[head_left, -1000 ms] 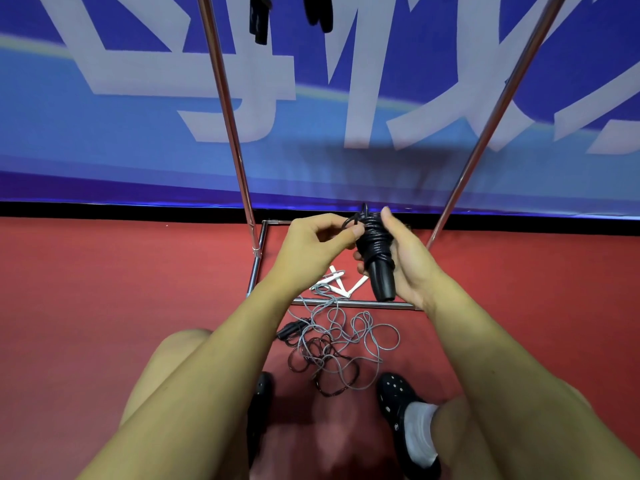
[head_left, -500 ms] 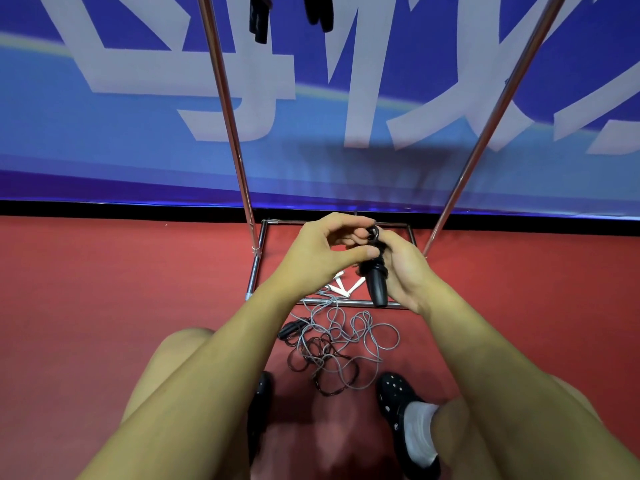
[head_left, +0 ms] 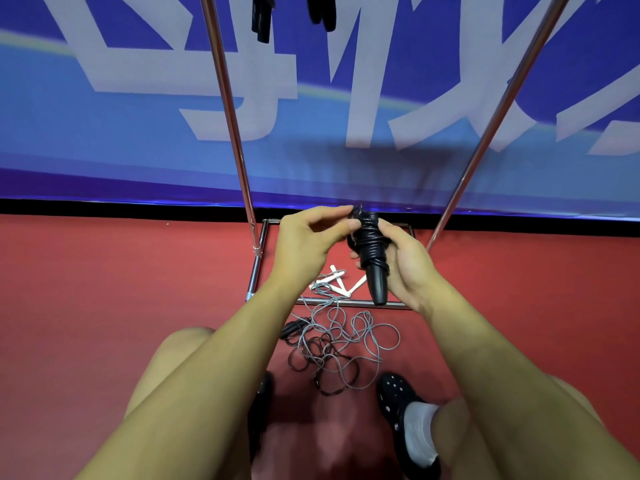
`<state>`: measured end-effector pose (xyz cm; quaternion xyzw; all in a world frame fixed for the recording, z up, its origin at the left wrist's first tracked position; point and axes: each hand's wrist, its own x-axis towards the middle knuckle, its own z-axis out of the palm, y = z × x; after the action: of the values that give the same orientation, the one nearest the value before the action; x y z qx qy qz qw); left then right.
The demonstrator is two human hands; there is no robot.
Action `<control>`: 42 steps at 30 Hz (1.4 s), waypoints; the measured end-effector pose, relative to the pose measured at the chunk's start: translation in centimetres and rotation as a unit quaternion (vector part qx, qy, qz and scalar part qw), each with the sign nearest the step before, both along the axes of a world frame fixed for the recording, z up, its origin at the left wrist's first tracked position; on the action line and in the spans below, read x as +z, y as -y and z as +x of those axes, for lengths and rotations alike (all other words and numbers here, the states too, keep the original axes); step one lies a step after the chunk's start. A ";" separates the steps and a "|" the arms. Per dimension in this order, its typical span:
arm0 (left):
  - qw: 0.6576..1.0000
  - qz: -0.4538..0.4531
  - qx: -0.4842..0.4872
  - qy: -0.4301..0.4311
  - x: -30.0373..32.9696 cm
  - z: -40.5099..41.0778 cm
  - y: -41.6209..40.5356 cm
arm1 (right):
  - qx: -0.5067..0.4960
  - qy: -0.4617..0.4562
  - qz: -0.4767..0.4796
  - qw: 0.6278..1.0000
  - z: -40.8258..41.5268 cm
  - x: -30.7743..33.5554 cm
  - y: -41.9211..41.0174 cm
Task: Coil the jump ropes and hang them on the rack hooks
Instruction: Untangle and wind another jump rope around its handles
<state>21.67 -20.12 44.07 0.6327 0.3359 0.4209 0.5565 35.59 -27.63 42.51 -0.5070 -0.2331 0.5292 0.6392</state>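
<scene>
Black jump rope (head_left: pixel 372 252): cord wound in tight turns round its own black handles; the bundle stands roughly upright in front of me, handle ends pointing down, held above the far part of the rack base.
My right hand (head_left: pixel 407 263): fingers curled behind the bundle, thumb laid along its near side; it grips the wound part, the handle tips sticking out below the palm.
My left hand (head_left: pixel 311 242): thumb and forefinger pinch the cord at the top of the bundle; the other fingers are curled in beside them.
Rack base (head_left: pixel 258 268): a rectangle of chrome tube lying on the floor; within it lie white handles (head_left: pixel 337 280), partly hidden by my left wrist.
Rack uprights (head_left: pixel 228 109): two chrome poles rising from the base, spreading apart toward the top of the view.
Hanging items (head_left: pixel 261 15): two dark objects at the top edge between the poles; what holds them is out of view.
Loose ropes (head_left: pixel 341 344): a tangle of grey cord and dark reddish cord on the floor, just this side of the base's near bar, the grey cord running over that bar to the white handles; a black handle (head_left: pixel 292 327) lies at the tangle's left edge.
Floor (head_left: pixel 104 289): red.
Banner (head_left: pixel 104 133): blue with large white characters, behind the rack.
My shoes (head_left: pixel 398 400): black perforated clogs, one each side of the tangle; white sock on the right foot.
</scene>
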 end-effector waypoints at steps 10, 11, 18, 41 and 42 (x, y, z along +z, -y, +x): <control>0.999 0.001 0.020 -0.048 0.1 -0.4 -0.9 | 0.022 0.062 0.064 0.996 0.0 -0.2 0.1; 0.998 0.003 0.017 -0.052 0.0 -0.4 -0.9 | 0.026 0.071 0.066 0.995 0.0 -0.3 0.1; 0.998 0.019 -0.008 -0.059 -0.1 -0.6 -0.6 | 0.040 0.144 0.059 0.987 0.2 -0.8 -0.2; 0.989 -0.021 -0.095 -0.114 -0.1 -1.2 -1.6 | 0.043 0.314 0.009 0.948 0.4 -0.9 0.3; 0.988 -0.008 -0.093 -0.123 -0.1 -1.3 -1.6 | 0.042 0.312 0.007 0.949 0.4 -1.0 0.3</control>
<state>20.32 -18.50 44.01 0.7034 0.3450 0.2836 0.5530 36.02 -27.89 41.55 -0.6323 -0.4450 0.3695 0.5154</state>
